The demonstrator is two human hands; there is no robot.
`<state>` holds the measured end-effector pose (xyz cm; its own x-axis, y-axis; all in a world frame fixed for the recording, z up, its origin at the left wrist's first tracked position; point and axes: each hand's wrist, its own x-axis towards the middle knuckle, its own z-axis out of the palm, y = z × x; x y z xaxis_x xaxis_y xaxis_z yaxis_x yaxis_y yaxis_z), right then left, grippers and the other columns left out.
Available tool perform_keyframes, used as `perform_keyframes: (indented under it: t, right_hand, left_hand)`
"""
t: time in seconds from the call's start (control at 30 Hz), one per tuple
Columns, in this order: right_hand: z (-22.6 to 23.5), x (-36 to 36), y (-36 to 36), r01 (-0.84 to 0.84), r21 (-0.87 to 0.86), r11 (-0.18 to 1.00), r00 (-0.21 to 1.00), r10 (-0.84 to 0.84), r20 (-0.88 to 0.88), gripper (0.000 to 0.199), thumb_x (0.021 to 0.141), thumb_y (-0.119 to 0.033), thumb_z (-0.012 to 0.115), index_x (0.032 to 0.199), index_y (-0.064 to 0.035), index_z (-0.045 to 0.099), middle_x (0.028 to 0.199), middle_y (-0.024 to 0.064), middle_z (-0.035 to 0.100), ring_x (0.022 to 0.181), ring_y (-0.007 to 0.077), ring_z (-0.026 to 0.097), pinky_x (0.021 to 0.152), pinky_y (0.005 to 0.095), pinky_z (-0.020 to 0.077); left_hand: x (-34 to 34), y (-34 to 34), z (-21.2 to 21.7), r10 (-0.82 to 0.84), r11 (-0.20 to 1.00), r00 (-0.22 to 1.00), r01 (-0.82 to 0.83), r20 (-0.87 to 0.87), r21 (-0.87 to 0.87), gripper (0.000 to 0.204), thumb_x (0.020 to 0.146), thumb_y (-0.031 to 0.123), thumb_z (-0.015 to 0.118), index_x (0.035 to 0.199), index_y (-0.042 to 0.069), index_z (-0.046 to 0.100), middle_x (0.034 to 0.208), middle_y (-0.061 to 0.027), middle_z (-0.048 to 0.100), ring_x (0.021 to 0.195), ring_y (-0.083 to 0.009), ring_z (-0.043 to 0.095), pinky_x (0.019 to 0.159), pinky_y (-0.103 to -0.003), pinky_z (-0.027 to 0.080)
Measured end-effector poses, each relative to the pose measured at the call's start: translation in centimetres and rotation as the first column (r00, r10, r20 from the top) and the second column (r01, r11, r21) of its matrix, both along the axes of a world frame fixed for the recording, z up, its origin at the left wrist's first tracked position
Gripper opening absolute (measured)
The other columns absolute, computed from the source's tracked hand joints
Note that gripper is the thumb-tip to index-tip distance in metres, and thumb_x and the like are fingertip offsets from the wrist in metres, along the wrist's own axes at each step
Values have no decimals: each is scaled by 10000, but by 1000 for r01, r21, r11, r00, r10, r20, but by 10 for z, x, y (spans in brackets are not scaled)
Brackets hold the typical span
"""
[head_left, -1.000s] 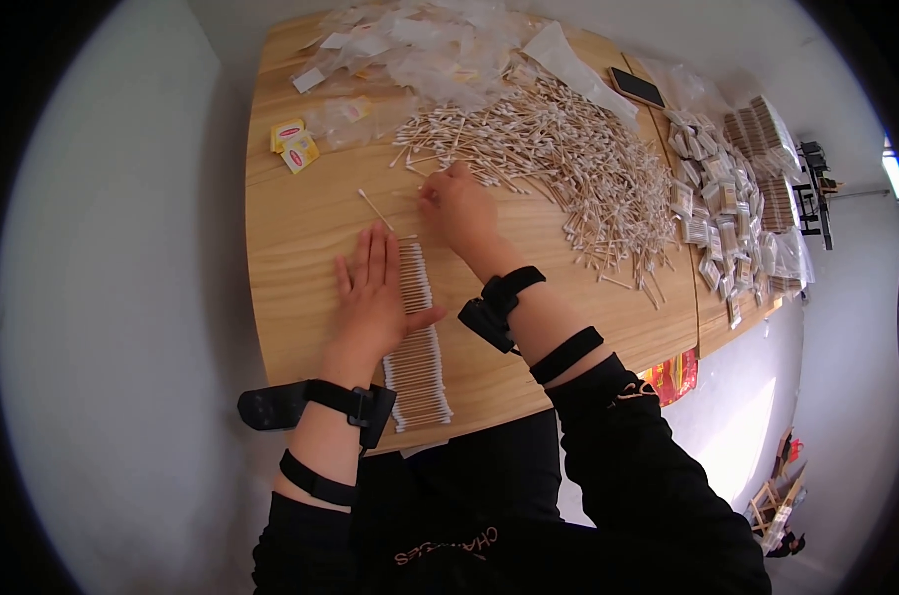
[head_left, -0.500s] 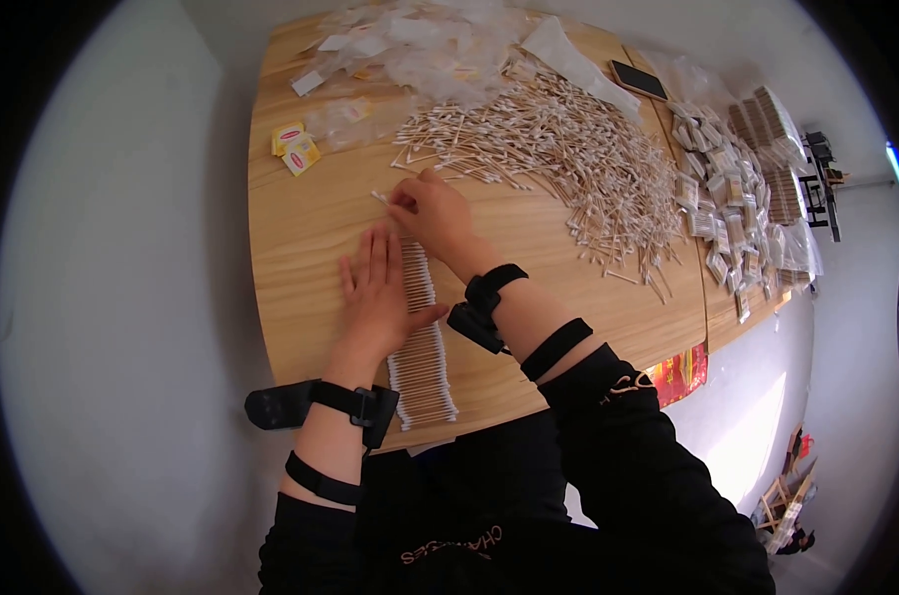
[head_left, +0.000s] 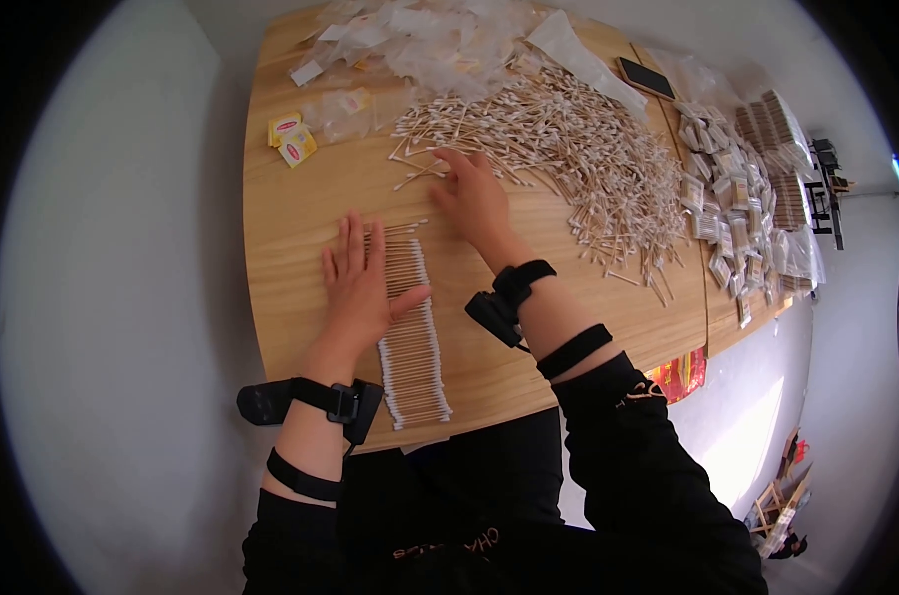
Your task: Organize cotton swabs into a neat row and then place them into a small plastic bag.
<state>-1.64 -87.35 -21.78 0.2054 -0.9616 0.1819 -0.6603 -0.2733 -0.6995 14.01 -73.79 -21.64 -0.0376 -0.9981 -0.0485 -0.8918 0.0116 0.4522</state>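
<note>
My left hand [head_left: 360, 283] lies flat with fingers spread on the wooden table [head_left: 291, 218], pressing on the left side of a neat row of cotton swabs [head_left: 410, 337] laid side by side. My right hand [head_left: 474, 193] reaches forward with fingers spread onto the near edge of a big loose heap of cotton swabs [head_left: 559, 149]. A few stray swabs lie just under its fingertips. Whether it pinches one cannot be made out. Both wrists carry black straps with small devices.
Crumpled clear plastic bags [head_left: 420, 40] pile up at the table's far edge. Two small yellow packets [head_left: 291, 139] lie at the far left. Several small filled packets [head_left: 732, 198] and stacked swab bundles [head_left: 782, 159] cover the right side, beside a dark phone [head_left: 648, 77].
My right hand came back from the heap to the top of the swab row half a second ago, and has now gone out to the heap again. My left hand stayed on the row.
</note>
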Motion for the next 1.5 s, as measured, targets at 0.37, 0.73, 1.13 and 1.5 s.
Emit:
perform_keyframes:
  t: [0.37, 0.73, 1.13, 1.5]
  right_hand:
    - [2, 4, 3, -196, 82, 977, 979, 199, -39, 122, 757, -169, 702, 868, -118, 707, 830, 67, 572, 771, 215, 610, 695, 339, 499]
    - [5, -1, 10, -52, 110, 993, 996, 60, -68, 151, 765, -161, 706, 878, -66, 676, 853, 108, 599, 736, 213, 622, 690, 339, 514]
    - [-1, 13, 3, -213, 228, 950, 973, 228, -44, 178, 735, -185, 725, 873, -79, 687, 840, 99, 602, 770, 220, 613, 707, 338, 503]
    - [2, 11, 1, -293, 210, 933, 944, 317, -92, 190, 690, -197, 735, 841, -88, 696, 791, 91, 622, 811, 230, 600, 728, 337, 495]
  left_hand:
    - [-3, 3, 2, 9, 1000, 998, -9, 60, 3, 1068, 718, 724, 572, 1474, 50, 234, 1533, -265, 67, 1439, -375, 0, 1122, -561, 22]
    - [0, 6, 0, 21, 1000, 999, -20, 36, -13, 1121, 679, 742, 594, 1473, 42, 225, 1530, -263, 87, 1439, -368, 23, 1128, -540, 30]
    - [-4, 0, 3, 12, 1000, 999, -13, 46, 7, 1175, 658, 735, 621, 1463, -12, 204, 1532, -256, 90, 1442, -361, 20, 1134, -533, 23]
    - [-4, 0, 3, -10, 999, 996, 7, 94, 40, 1229, 652, 800, 549, 1481, -2, 125, 1542, -241, 50, 1444, -350, -19, 1133, -531, -5]
